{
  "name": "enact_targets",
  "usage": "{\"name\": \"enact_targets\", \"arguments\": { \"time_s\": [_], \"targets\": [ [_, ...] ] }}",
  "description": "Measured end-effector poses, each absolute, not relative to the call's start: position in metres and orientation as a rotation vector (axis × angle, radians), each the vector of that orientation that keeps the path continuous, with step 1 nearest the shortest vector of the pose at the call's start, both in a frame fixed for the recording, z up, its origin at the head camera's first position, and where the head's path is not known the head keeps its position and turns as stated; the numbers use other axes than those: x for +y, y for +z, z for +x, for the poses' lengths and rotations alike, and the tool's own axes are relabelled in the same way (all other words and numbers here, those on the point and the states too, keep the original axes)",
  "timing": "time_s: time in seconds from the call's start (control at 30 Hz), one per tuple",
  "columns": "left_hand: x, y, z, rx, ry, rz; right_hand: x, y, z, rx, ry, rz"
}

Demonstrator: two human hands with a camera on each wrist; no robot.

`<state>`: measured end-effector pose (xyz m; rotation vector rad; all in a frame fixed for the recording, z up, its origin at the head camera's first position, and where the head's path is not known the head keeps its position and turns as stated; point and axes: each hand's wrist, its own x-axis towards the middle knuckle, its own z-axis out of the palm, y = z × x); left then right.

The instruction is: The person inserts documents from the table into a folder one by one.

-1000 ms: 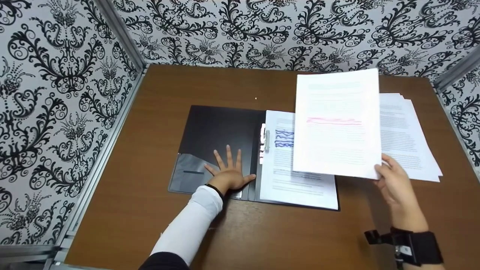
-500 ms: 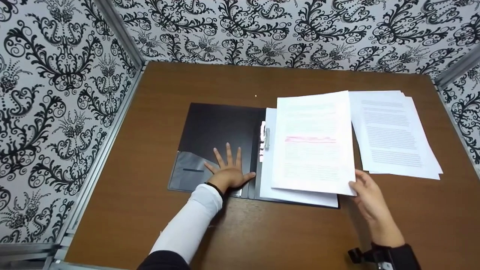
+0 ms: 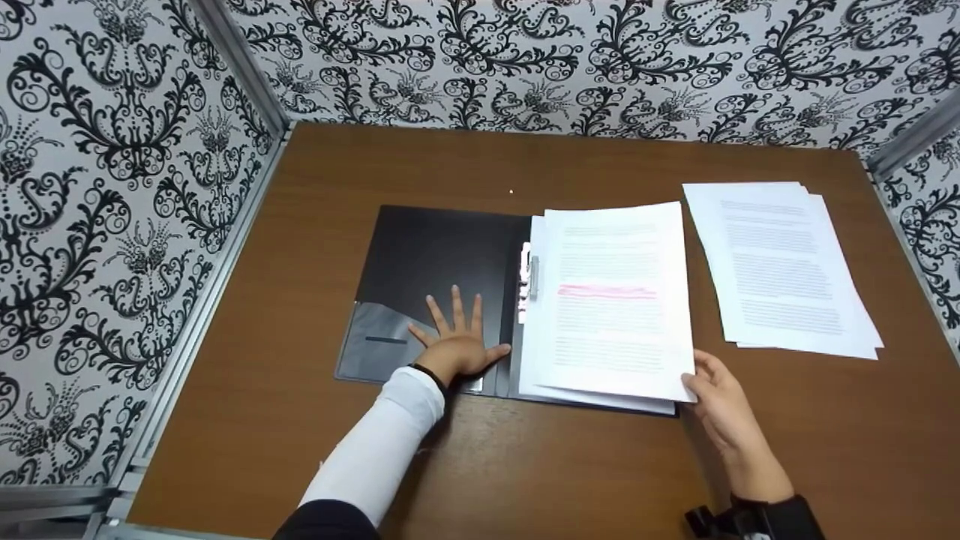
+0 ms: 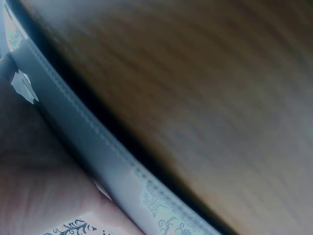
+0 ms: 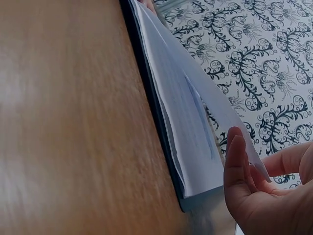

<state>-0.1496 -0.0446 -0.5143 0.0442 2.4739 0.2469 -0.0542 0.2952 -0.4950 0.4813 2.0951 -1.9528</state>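
A black folder [image 3: 442,240] lies spread on the table, with a metal clip [image 3: 534,277] near its spine and a stack of printed paper [image 3: 529,379] on its right side. My left hand [image 3: 459,352] rests flat on the left cover, fingers spread, thumb at the spine. My right hand [image 3: 720,405] pinches the lower right corner of a printed sheet [image 3: 615,330] with a pink highlighted band. That sheet covers most of the stack. In the right wrist view, the held sheet [image 5: 210,88] bows up from the stack [image 5: 171,107] toward my fingers.
Loose printed pages [image 3: 780,262] lie in a pile to the right of the folder. A clear pocket [image 3: 375,341] is on the left cover's lower corner. Patterned walls [image 3: 525,67] border the brown table [image 3: 247,420] at the back and sides.
My right hand has brought the highlighted sheet left and down, from beside the loose pile to over the stack in the folder. My left hand has stayed in place.
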Motion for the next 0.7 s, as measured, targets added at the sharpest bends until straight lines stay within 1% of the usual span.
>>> {"name": "enact_targets", "arguments": {
  "time_s": [0.27, 0.7],
  "targets": [
    [-0.044, -0.52, -0.153, 2.464, 0.249, 0.032, 0.288, -0.5, -0.052, 2.142, -1.884, 0.504],
    [-0.044, -0.515, -0.151, 2.457, 0.247, 0.027, 0.283, -0.503, -0.051, 2.12, -1.875, 0.502]
  ]
}}
